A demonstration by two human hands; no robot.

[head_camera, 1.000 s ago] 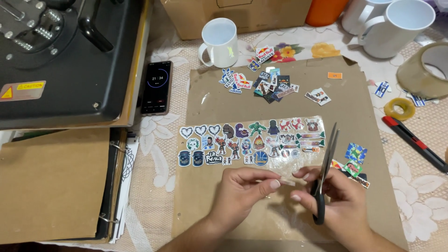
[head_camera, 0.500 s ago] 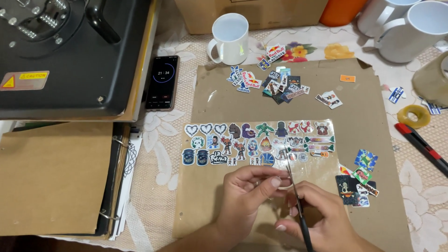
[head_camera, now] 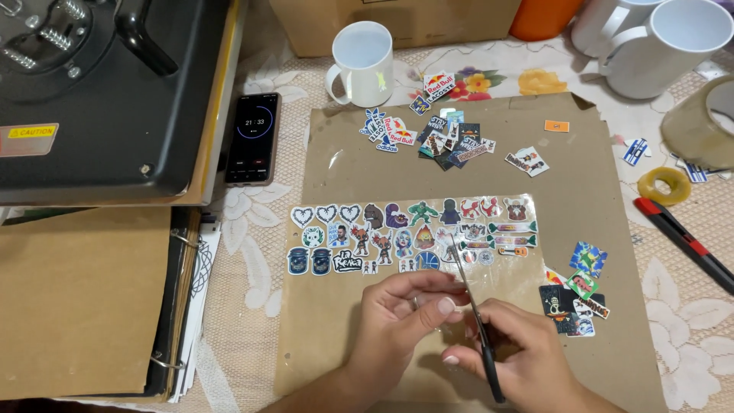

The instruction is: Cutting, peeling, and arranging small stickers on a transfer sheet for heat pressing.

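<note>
The right hand [head_camera: 527,359] was closed around the handles of a pair of black scissors [head_camera: 475,321], whose blades pointed up and away from it toward a clear sticker sheet [head_camera: 413,233] lying on brown paper [head_camera: 581,199]. The left hand [head_camera: 401,317], just beside the right and touching it at the fingertips, had its fingers pinched together on the near edge of that sheet, directly beside the blades. The blade tips reached the lower rows of printed stickers, just beyond both hands. Whether the blades themselves were apart or together could not be told. To the right of the right hand lay a small cluster of cut stickers [head_camera: 575,294] on the paper. Well beyond the hands, a further pile of loose stickers [head_camera: 443,138] sat near the far edge of the paper, with a white mug [head_camera: 363,65] just behind it. Far to the left of the left hand were a dark phone [head_camera: 252,138] with a lit screen and a black heat press [head_camera: 99,92]. To the far right, a red and black cutter [head_camera: 680,241] and a roll of yellow tape [head_camera: 664,183] rested on the lace-covered table [head_camera: 252,275].
</note>
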